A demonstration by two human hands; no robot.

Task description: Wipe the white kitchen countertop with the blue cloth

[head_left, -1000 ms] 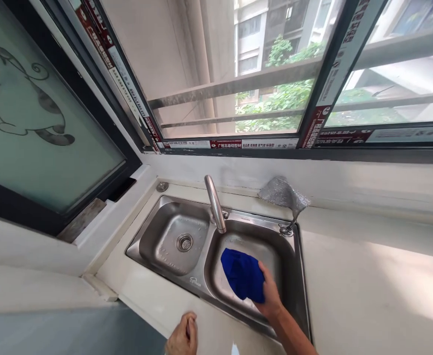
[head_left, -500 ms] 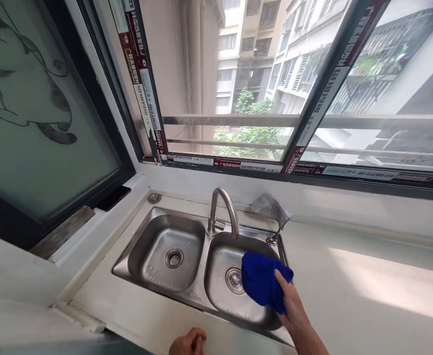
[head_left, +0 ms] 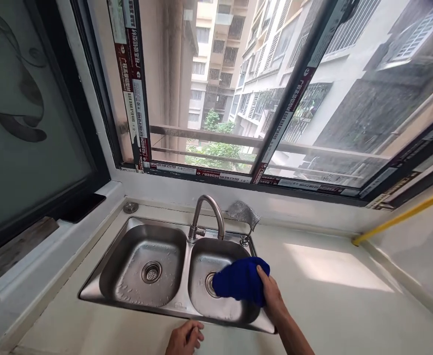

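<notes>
A bunched blue cloth (head_left: 238, 283) is gripped by my right hand (head_left: 271, 293), thumb on top, and hangs over the right basin of the steel double sink (head_left: 182, 296). It partly covers that basin's drain. My left hand (head_left: 185, 337) hovers by the sink's front edge, fingers loosely curled and a little apart, with nothing seen in them. The left basin (head_left: 142, 256) is wet with drops around its drain strainer (head_left: 152, 272). Between the basins, at the back, rises a curved steel faucet (head_left: 209, 202).
Behind the right basin, crumpled clear wrap (head_left: 244, 213) covers the top of a soap dispenser (head_left: 244, 240). A round metal drain cover (head_left: 130, 207) lies at the back left corner. Pale countertop (head_left: 312, 291) extends right toward a yellow pipe (head_left: 401, 217). A dark phone-like slab (head_left: 85, 207) rests on the left ledge.
My view has turned to the right, bringing the yellow pipe into sight. The cloth in my right hand now reaches further left across the drain. My left hand's fingers have loosened slightly.
</notes>
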